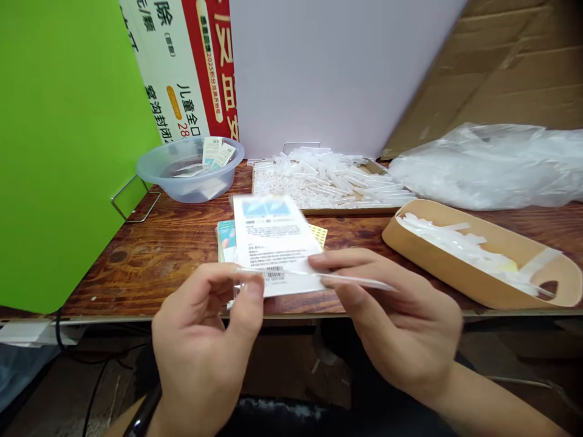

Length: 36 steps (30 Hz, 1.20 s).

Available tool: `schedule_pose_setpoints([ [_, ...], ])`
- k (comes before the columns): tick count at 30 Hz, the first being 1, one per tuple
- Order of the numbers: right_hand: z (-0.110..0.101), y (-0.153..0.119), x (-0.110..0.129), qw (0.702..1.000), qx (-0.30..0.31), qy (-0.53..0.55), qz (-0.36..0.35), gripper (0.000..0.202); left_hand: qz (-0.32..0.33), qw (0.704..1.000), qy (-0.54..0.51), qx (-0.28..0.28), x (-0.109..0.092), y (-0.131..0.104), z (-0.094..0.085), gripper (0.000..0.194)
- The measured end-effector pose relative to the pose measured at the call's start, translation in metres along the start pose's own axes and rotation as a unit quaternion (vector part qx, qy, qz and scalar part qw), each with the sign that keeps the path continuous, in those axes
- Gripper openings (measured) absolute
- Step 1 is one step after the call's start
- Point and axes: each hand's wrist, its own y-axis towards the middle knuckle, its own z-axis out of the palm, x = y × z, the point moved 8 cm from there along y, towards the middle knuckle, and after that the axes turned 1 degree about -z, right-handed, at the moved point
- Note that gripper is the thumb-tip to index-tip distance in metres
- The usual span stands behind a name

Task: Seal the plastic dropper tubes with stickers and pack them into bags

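Between my hands is a clear plastic bag (255,272) with a white printed card (279,240) in or against it; the card shows blue pictures, lines of text and a barcode. My left hand (204,346) pinches the bag's near left edge between thumb and fingers. My right hand (401,321) is closed at the right side, its thumb and fingers on a thin white flat piece (359,281); whether this is the bag's flap or a separate item I cannot tell. Partly hidden beneath the card lie a blue-and-white printed packet (226,240) and a yellow sheet (319,235).
A translucent blue basin (191,176) with printed packets stands back left. Behind the card, a shallow tray (350,211) holds many small white pieces and clear tubes. At right are a tan container (428,273) of white strips and a large plastic bag (492,170). A green panel (59,152) stands left.
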Motion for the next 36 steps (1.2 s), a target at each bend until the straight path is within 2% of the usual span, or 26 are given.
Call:
schedule_pose_setpoints([
  [2, -0.003, -0.002, 0.006, 0.999, -0.035, 0.005, -0.04, 0.011, 0.03, 0.999, 0.009, -0.03, -0.002, -0.004, -0.001, 0.006],
  [3, -0.004, -0.002, 0.005, 0.998, -0.054, 0.018, -0.038, 0.017, 0.036, 0.998, 0.002, -0.045, -0.001, -0.004, -0.001, 0.01],
  [6, -0.002, 0.002, -0.015, 0.993, -0.071, 0.084, 0.041, 0.038, 0.0, 0.996, -0.064, -0.062, 0.014, 0.003, 0.001, 0.027],
  [8, 0.008, 0.004, -0.035, 0.983, -0.028, 0.136, 0.124, 0.044, -0.057, 0.989, -0.133, -0.037, 0.03, 0.013, 0.008, 0.035],
  [11, 0.021, 0.003, -0.056, 0.951, 0.041, 0.211, 0.222, 0.027, -0.164, 0.958, -0.234, 0.028, 0.053, 0.023, 0.023, 0.023],
  [14, 0.021, 0.003, -0.068, 0.926, 0.036, 0.252, 0.28, 0.011, -0.26, 0.917, -0.295, 0.072, 0.068, 0.026, 0.036, 0.017],
  [17, 0.023, 0.005, -0.072, 0.914, 0.042, 0.269, 0.303, 0.016, -0.298, 0.901, -0.301, 0.098, 0.075, 0.028, 0.041, 0.019],
  [19, 0.03, 0.005, -0.072, 0.906, 0.073, 0.281, 0.308, 0.019, -0.297, 0.904, -0.293, 0.095, 0.077, 0.032, 0.04, 0.02],
  [22, 0.039, 0.002, -0.074, 0.889, 0.12, 0.301, 0.323, 0.022, -0.278, 0.913, -0.293, 0.058, 0.078, 0.038, 0.036, 0.019],
  [25, 0.04, -0.001, -0.077, 0.891, 0.109, 0.297, 0.325, 0.02, -0.256, 0.907, -0.33, 0.05, 0.074, 0.034, 0.041, 0.022],
  [26, 0.038, -0.001, -0.078, 0.899, 0.093, 0.289, 0.317, 0.019, -0.254, 0.903, -0.339, 0.067, 0.072, 0.03, 0.047, 0.026],
  [28, 0.034, -0.003, -0.079, 0.916, 0.062, 0.266, 0.294, 0.019, -0.261, 0.896, -0.33, 0.141, 0.067, 0.016, 0.062, 0.035],
  [31, 0.035, -0.007, -0.079, 0.931, 0.041, 0.245, 0.267, 0.021, -0.257, 0.894, -0.274, 0.242, 0.061, -0.004, 0.078, 0.031],
  [33, 0.037, -0.009, -0.078, 0.937, 0.043, 0.235, 0.254, 0.022, -0.241, 0.904, -0.246, 0.254, 0.06, -0.007, 0.078, 0.024],
  [36, 0.039, -0.006, -0.071, 0.956, 0.079, 0.168, 0.227, 0.025, -0.225, 0.917, -0.232, 0.235, 0.061, 0.0, 0.071, 0.02],
])
